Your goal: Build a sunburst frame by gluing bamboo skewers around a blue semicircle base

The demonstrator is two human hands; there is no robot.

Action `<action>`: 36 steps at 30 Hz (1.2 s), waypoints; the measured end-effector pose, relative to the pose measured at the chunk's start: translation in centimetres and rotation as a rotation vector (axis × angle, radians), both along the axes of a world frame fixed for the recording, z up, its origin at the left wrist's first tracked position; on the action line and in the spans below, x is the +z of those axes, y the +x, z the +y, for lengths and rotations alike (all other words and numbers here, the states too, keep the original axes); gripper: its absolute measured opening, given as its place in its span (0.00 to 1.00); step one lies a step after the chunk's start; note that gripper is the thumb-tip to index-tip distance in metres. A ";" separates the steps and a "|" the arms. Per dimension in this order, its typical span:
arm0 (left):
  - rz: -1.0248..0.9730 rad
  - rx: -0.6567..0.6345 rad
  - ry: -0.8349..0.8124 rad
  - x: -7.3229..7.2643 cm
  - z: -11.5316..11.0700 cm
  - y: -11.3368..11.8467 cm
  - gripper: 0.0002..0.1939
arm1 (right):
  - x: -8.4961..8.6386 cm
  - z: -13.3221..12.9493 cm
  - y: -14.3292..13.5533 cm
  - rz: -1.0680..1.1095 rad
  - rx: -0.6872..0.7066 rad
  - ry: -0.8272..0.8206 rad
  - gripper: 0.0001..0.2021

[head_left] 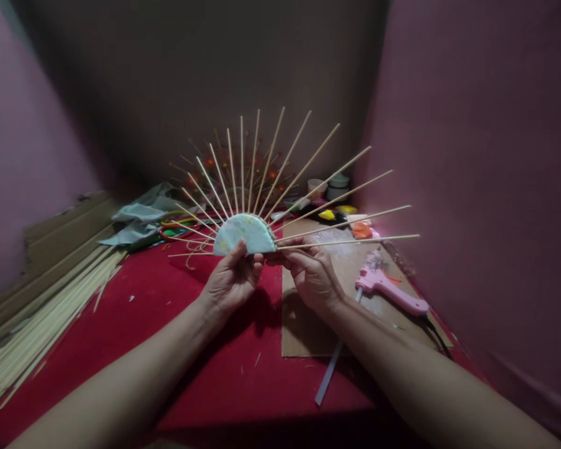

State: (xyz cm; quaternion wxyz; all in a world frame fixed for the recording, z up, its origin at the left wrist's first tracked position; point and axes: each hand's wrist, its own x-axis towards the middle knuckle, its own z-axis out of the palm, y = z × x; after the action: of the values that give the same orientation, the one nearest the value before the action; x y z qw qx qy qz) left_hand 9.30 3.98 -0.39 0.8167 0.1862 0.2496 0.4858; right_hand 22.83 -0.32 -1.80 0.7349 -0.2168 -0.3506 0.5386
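Note:
A pale blue half-round piece [240, 234] is held up above the table, with several thin wooden sticks [303, 163] fanning out from its curved edge. My left hand [234, 274] grips its flat lower side, the thumb pressed on the front face. At the right corner, my right hand [313, 271] is closed near the base of the lowest stick; its fingertips are partly hidden, so whether it pinches the stick or the half-round's edge is unclear. Loose fine strands [191, 249] hang by the left corner.
A pink hot glue gun [393, 290] lies on a cardboard sheet [299, 333] at right. Many loose sticks [42, 330] lie at left, near scissors [177, 234] and grey-blue cloth [140, 212]. Cups [339, 185] and coloured packets [327, 215] stand behind, on red cloth [177, 362].

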 end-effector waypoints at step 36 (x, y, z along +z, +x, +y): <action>-0.024 -0.046 0.003 1.4 -0.9 -0.4 0.22 | 1.1 -0.7 -0.9 -0.013 0.168 0.062 0.11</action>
State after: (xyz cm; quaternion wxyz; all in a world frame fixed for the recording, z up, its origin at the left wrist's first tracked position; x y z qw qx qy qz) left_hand 8.94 3.09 1.02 0.8302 0.1874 0.2345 0.4697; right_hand 21.92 -1.00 -0.69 0.6912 -0.1670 -0.3888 0.5858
